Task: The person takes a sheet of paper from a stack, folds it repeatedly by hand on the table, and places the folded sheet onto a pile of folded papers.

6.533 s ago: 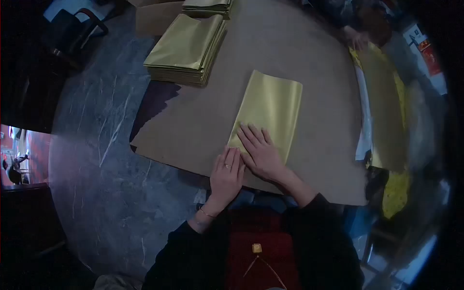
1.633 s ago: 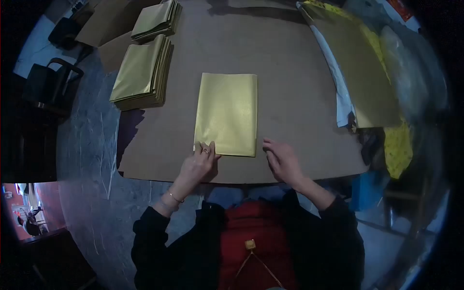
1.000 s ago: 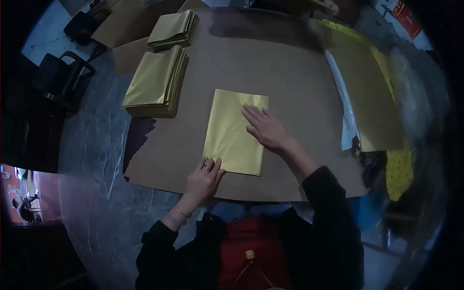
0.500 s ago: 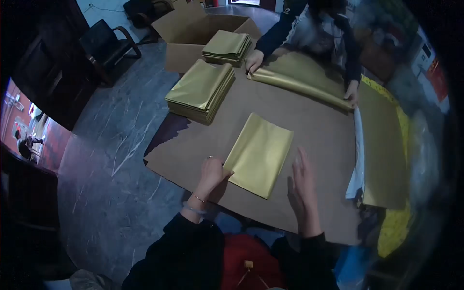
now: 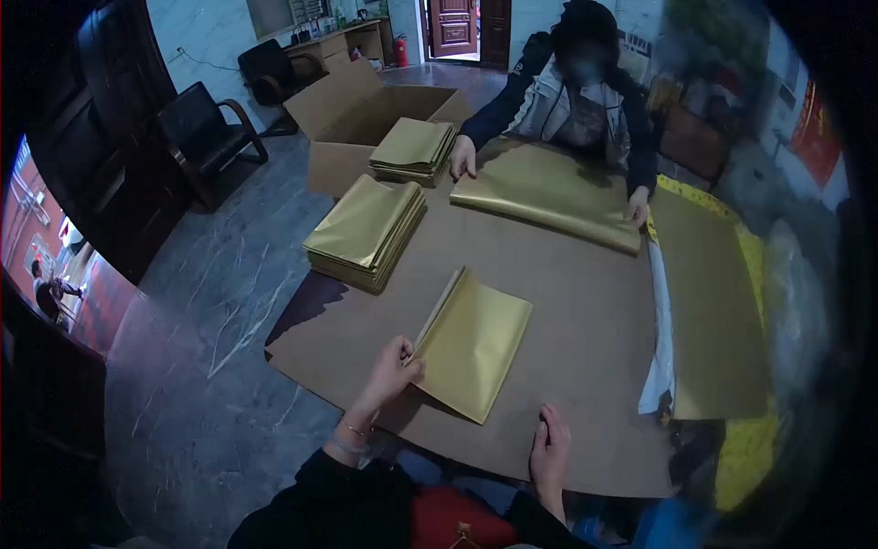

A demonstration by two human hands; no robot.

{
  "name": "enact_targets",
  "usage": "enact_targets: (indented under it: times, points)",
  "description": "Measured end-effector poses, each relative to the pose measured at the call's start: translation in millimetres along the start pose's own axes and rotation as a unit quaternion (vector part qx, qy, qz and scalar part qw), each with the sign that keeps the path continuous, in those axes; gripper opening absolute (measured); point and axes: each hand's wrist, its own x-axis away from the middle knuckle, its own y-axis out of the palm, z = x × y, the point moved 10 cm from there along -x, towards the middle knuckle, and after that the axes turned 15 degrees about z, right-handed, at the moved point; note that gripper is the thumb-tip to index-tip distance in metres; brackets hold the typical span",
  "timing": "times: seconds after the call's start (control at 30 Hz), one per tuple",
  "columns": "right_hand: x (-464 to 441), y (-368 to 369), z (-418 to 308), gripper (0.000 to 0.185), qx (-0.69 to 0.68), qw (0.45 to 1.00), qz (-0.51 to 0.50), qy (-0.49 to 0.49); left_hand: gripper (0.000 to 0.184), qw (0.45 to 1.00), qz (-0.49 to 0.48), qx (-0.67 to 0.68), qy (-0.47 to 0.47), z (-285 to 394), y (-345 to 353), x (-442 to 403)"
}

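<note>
A folded sheet of gold paper (image 5: 476,348) lies at a slant on the cardboard-covered table in front of me. My left hand (image 5: 393,371) pinches its left edge, which stands slightly raised. To the right of the sheet and nearer the table's front edge, my right hand (image 5: 550,453) hovers apart from it, fingers loosely bent and holding nothing. Across the table, a person's two hands rest at the ends of a larger gold sheet (image 5: 549,197), which is folded over with a rounded front edge.
Two stacks of folded gold paper, a taller one (image 5: 361,229) and another (image 5: 412,146), sit at the table's left side. An open cardboard box (image 5: 343,165) stands behind them. Flat gold sheets (image 5: 718,320) lie at the right over yellow wrapping (image 5: 745,467). Chairs (image 5: 206,133) stand along the wall.
My right hand has drawn back toward me and its fingers have bent. The folded sheet's left edge has lifted with my left hand. My view has tilted up; the other person's hands have shifted along their sheet.
</note>
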Motion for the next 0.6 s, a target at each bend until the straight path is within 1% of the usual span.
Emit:
enact_targets:
  times: [0.03,0.07,0.1,0.17,0.2,0.23,0.3,0.33,0.37,0.43,0.47,0.5,0.57,0.6]
  points:
    - [-1.1,1.5,0.5,0.022,-0.004,1.000,0.002,-0.015,0.023,0.998,0.003,0.040,-0.040,4.1,-1.9,0.9]
    - [-1.7,4.2,0.0,0.021,-0.007,1.000,0.004,-0.030,0.023,0.999,0.038,0.011,0.024,-21.4,-1.3,-9.8]
    - [-5.5,-2.1,-23.8,0.022,0.052,0.997,0.005,-0.055,0.023,0.999,0.037,0.010,0.027,-17.1,-2.1,-10.1]
    - [-5.1,-0.1,-19.2,0.023,0.037,0.998,0.005,-0.056,0.025,0.995,0.052,-0.057,0.058,-6.9,-6.6,-4.9]
    - [-4.1,0.1,-19.9,0.024,0.025,0.998,0.001,-0.058,0.027,0.994,0.062,-0.058,0.064,-8.5,-5.5,-6.2]
    - [-3.6,4.6,-12.3,0.026,0.073,0.997,-0.034,-0.019,0.027,0.994,0.066,-0.059,0.058,-12.1,-3.7,-6.7]
    - [-3.3,9.6,-10.6,0.027,0.052,0.998,-0.038,-0.014,0.023,0.995,0.080,-0.035,0.045,-13.7,-6.9,-4.7]
    - [-4.4,7.9,-12.0,0.027,0.033,0.999,-0.024,-0.010,0.023,0.997,0.064,0.012,0.047,-1.2,-7.2,-1.1]
    - [-3.9,3.8,-21.5,0.027,0.042,0.998,-0.026,-0.043,0.023,0.997,0.061,0.014,0.045,1.9,-7.9,0.7]
    - [-2.7,5.2,-14.8,0.028,0.041,0.998,-0.023,-0.050,0.024,0.996,0.075,-0.017,0.036,6.8,-11.7,-5.8]
    - [-1.9,6.7,-12.4,0.028,0.039,0.997,-0.025,-0.055,0.026,0.993,0.093,0.043,0.055,13.6,-15.1,-2.5]
    - [-1.6,3.8,-15.8,0.028,0.057,0.995,-0.009,-0.076,0.026,0.993,0.090,0.043,0.059,9.1,-14.0,-3.8]
    - [-1.8,3.4,-15.9,0.029,0.050,0.997,-0.017,-0.057,0.037,0.993,0.068,0.092,0.013,-12.7,-12.2,-8.6]
    - [-1.0,5.0,-14.1,0.030,0.041,0.998,-0.029,-0.042,0.043,0.998,0.059,0.015,0.012,-6.8,-16.1,-6.6]
